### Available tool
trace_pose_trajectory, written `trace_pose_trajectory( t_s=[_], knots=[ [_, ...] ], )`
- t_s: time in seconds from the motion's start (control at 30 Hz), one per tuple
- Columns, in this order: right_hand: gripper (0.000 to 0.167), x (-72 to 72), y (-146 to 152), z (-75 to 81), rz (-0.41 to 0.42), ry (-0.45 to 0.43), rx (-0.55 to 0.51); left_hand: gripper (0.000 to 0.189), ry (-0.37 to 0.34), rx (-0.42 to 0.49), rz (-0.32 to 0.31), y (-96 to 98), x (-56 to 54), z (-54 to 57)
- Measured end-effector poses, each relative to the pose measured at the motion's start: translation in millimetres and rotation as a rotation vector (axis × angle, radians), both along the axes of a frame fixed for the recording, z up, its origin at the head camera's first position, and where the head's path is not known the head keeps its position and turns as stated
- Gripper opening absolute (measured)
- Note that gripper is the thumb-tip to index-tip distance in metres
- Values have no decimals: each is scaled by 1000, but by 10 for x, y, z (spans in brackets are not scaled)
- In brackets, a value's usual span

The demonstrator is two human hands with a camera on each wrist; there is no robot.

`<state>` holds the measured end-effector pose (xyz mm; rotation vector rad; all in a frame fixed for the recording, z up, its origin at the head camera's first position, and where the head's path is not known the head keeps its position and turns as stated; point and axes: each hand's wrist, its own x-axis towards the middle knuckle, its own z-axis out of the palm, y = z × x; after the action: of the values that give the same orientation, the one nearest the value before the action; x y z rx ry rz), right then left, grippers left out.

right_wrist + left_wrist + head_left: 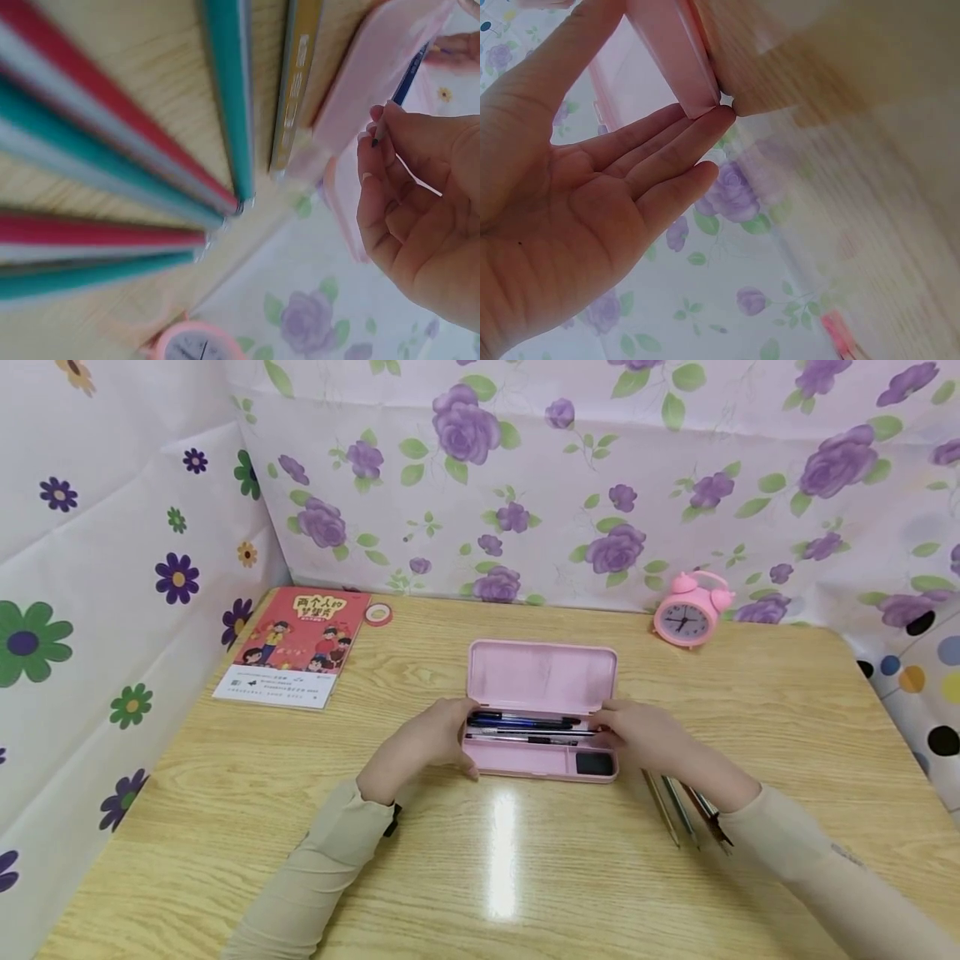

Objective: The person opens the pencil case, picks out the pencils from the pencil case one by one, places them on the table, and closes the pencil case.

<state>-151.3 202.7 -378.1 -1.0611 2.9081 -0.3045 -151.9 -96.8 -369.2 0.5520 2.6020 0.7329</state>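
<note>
A pink pencil case [525, 762] lies with its lid [542, 675] raised, at the middle of the table. Several pens [517, 722] lie lengthwise inside it, and a black block [595, 764] fills the small front right compartment. My left hand [420, 739] holds the case's left end between thumb and fingers; its fingertips touch the case corner in the left wrist view. At the right end, my right hand [427, 180] pinches a dark blue pencil [410, 79] near its dark tip, over the case. Whether the pencil touches the case floor I cannot tell.
Several striped pencils [112, 105] lie fanned out on the table beneath my right forearm. A pink alarm clock [684, 617] stands at the back right. At the back left lies a red book [300, 639], with a small round object [378, 614] beside it. Floral cloth walls border the table.
</note>
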Motion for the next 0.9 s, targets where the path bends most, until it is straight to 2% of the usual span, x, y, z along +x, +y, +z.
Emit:
trace_pose_trajectory(
  t_s=[0.17,0.33,0.57,0.7,0.9],
  knots=[
    [12,55,201,57,-23,9,-35,87,6,7,-7,3,0,-6],
    [11,183,495,162,-86,-1,-45,88,-2,7,1,7,3,-8],
    [14,436,1018,226,-226,-101,-64,89,-14,12,9,13,9,-8],
    [17,577,1304,186,-312,-144,-65,87,-15,17,8,10,16,-2],
    [13,747,1649,12,-384,-167,-54,87,4,38,-9,4,12,-7]
  ],
)
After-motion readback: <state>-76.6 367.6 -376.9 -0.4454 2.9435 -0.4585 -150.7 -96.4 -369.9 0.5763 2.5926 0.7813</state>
